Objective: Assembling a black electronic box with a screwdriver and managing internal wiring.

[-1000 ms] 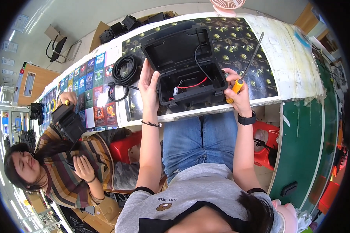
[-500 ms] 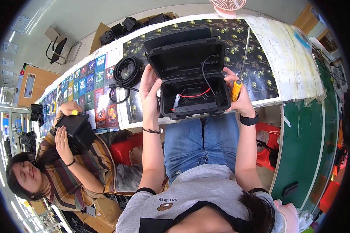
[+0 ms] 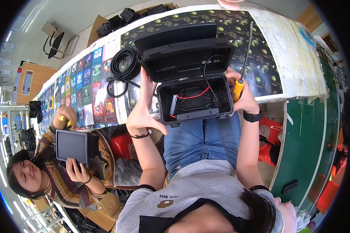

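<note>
A black plastic case with its lid raised is tipped toward me at the table's near edge, over my lap. Red and black wires show inside it. My left hand presses flat against the case's left side, fingers stretched upward. My right hand steadies the right side while gripping a screwdriver with a yellow handle, its long shaft pointing up over the table.
A coil of black cable lies on the table left of the case. The table carries patterned mats and a row of coloured cards. A seated person at the left holds a dark box. Black cases are stacked at the far edge.
I have pulled the case nearer and tilted it toward me, with the lid raised higher. The person at the left has lowered the dark box and turned its flat side up.
</note>
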